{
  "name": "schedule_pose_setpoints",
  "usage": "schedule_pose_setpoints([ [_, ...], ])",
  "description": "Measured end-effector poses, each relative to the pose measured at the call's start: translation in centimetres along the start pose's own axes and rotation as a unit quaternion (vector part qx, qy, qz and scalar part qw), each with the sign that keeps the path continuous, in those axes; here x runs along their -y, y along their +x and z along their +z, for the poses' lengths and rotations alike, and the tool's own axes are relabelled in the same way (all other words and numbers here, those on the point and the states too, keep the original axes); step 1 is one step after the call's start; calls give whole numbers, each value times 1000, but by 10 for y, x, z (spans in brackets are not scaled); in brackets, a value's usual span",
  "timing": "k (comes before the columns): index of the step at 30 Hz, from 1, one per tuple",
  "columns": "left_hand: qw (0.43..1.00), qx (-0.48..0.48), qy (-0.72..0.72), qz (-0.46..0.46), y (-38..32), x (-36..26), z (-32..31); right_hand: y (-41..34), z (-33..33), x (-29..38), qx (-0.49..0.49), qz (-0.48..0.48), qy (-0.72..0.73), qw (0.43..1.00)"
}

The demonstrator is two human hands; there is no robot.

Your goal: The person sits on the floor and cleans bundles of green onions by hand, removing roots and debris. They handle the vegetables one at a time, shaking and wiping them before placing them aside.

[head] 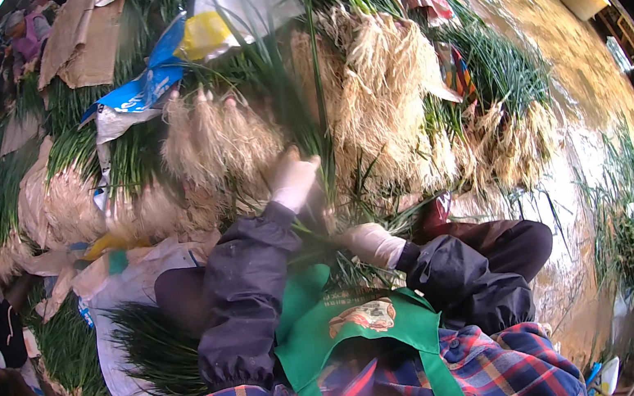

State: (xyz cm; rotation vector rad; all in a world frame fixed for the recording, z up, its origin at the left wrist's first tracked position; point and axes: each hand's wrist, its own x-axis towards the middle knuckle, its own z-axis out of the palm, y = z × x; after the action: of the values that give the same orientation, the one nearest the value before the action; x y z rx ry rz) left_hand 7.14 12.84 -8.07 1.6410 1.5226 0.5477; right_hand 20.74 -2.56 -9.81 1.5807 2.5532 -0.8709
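Observation:
My left hand [293, 182], in a pale glove, is closed around tall green leek-like stalks [315, 130] in front of me. The stalks rise upright past the fingers and are blurred. Lower and to the right, my right hand [373, 245], also gloved, is at some loose green leaves [314, 237] above my lap. Its fingertips are blurred, so its grip is unclear. Beyond my left hand lies a bundle of the same plants with pale, stringy roots [220, 138]. A larger heap of roots [379, 82] is to its right.
A blue and white plastic sack [141, 89] and a cardboard sheet [81, 42] lie over the bundles. On my left, cut greens [158, 354] rest on a white sack [114, 329]. Wet floor [572, 39] stretches along the right. Another person [25, 36] is at far upper left.

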Motion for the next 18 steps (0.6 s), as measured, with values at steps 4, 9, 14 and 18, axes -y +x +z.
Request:
schedule_pose_setpoints([
  [4, 999, -37, -38, -7, 13, 22, 17, -22, 31, -31, 88, 49, -47, 994],
  [9, 962, -9, -271, 2, 24, 28, 23, -12, 54, -62, 161, 204, 0, 966],
  [14, 954, 55, -293, -17, 7, 3, 4, 59, 80, -68, -224, 273, 193, 915],
  [18, 919, 176, -341, -93, -12, -15, -44, 66, 83, -61, -218, 242, 292, 899],
])
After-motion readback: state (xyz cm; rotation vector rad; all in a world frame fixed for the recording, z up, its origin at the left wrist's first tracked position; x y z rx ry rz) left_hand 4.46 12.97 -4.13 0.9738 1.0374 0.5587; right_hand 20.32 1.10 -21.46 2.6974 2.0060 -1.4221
